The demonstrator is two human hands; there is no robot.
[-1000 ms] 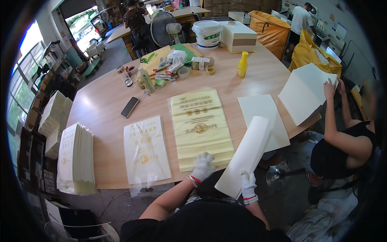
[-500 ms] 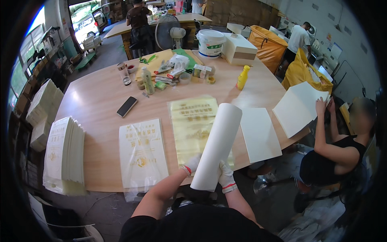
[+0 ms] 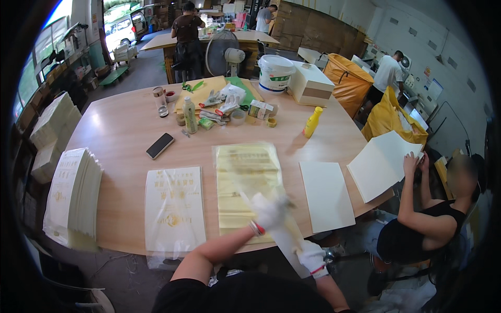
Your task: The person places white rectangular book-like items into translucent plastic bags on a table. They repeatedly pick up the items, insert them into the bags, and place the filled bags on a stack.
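Both gloved hands are on a white rolled sheet at lower centre of the frame; a second ago it stood upright off the worktop edge, now it is tipped down and blurred over the yellow printed stack in clear film, so the sheet looks to be going onto or into that stack. Left hand fingers closed round the upper part, right hand fingers closed on the lower end. Counts: two flat white sheets, one right of centre, one held by a seated co-worker at right; one pale bagged print lower left; one tall printed pile far left; one phone; one yellow bottle; one white bucket
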